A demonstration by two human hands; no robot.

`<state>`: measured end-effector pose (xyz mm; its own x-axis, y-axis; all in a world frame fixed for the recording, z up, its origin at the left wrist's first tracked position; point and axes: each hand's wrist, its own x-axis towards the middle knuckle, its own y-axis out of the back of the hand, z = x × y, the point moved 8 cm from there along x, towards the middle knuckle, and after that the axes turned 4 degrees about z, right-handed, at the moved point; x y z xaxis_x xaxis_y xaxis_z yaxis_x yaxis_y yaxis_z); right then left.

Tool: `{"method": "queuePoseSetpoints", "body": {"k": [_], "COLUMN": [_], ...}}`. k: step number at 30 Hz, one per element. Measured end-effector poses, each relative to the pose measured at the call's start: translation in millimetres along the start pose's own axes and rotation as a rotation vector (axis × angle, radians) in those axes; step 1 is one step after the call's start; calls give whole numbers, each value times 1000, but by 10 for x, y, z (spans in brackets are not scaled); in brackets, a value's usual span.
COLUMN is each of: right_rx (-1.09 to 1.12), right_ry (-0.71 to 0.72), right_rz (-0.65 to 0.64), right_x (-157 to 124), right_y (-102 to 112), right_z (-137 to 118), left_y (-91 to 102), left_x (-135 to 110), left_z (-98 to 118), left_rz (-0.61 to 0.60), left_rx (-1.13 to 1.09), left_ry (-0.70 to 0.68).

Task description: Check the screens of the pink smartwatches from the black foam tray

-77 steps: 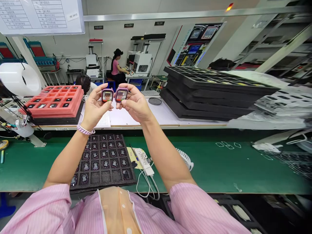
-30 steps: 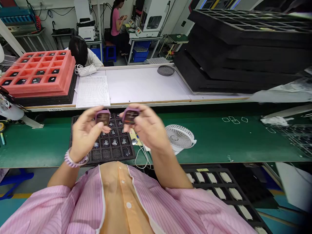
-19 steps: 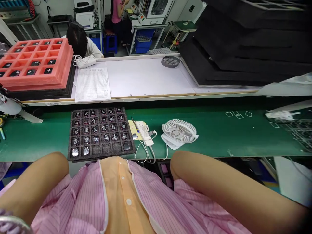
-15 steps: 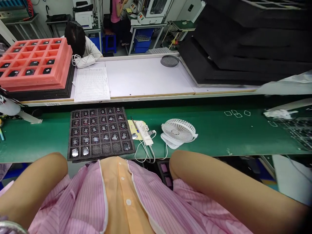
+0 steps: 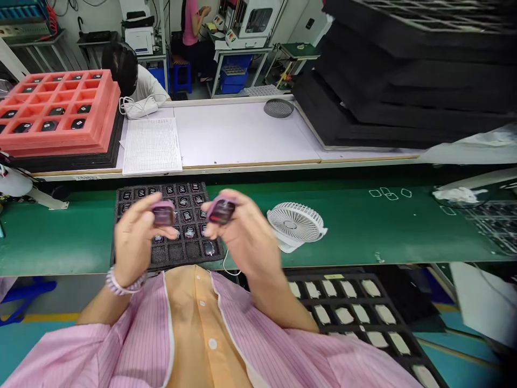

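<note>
In the head view, my left hand (image 5: 135,237) pinches a small purple-rimmed device (image 5: 163,214) with a dark glossy face, like a smartwatch body, between thumb and fingers. A similar dark, purple-rimmed device (image 5: 221,210) is held in the fingers of my right hand (image 5: 251,231). Both hands are raised side by side, apart from each other, over a black foam tray (image 5: 172,253). Small square pieces with light markings fill many of its pockets; several front pockets hold nothing. My hands hide part of the tray. Motion blurs the devices a little.
A white fan (image 5: 297,223) stands on the green bench (image 5: 351,231). Below right lies a black tray (image 5: 355,318) of pale pieces. Behind are a pink foam tray (image 5: 103,126), a printed sheet (image 5: 152,145) and stacked black trays (image 5: 388,97). A person (image 5: 149,86) sits opposite.
Both hands have come up into view above the foam tray, each with a purple-rimmed device. The black tray of pale pieces now shows at lower right.
</note>
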<state>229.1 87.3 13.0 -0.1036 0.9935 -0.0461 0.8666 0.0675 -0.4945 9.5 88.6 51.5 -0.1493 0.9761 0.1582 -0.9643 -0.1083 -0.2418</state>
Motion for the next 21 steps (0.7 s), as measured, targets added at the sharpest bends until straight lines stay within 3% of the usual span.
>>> {"method": "queuePoseSetpoints", "body": {"k": [3, 7, 21], "right_rx": [152, 153, 60], "right_ry": [-142, -239, -186], "right_rz": [-4, 24, 28], "right_x": [92, 71, -13], "right_y": [-131, 0, 72], "right_z": [335, 624, 707], "left_y": [-223, -216, -243], "left_x": [-124, -280, -300], "left_z": [-484, -785, -870], "left_rz": [-58, -81, -120], "left_rx": [-79, -90, 25], "left_ry": [292, 388, 322]}}
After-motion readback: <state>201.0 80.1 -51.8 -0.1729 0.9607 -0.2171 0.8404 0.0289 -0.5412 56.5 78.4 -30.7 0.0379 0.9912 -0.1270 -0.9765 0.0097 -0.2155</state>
